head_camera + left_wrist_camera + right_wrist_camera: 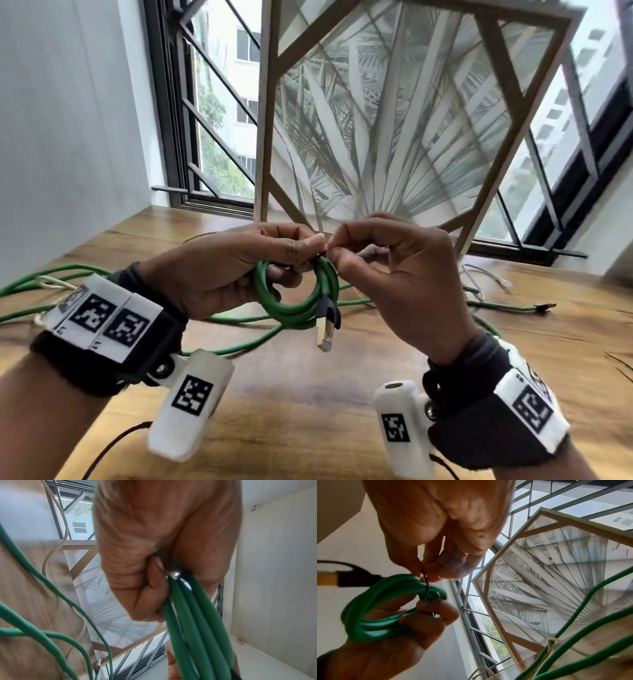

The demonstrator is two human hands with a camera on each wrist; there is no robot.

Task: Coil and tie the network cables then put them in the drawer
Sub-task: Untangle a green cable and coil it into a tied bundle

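Note:
A green network cable wound into a small coil [301,298] is held above the wooden table. My left hand [239,267] grips the coil, fingers through the loop and thumb on top; the left wrist view shows the strands [193,622] running out of the fist. The coil's black and gold plug [327,325] hangs down from it. My right hand [387,274] pinches a thin dark tie [426,584] that wraps over the coil [385,601] at its top. The tie's other end is hidden between the fingertips.
Loose green cables [239,346] and thin white cables [479,277] sprawl over the wooden table [308,411] behind and beside the hands. A wood-framed palm-leaf panel [394,120] leans on the window at the back. No drawer is in view.

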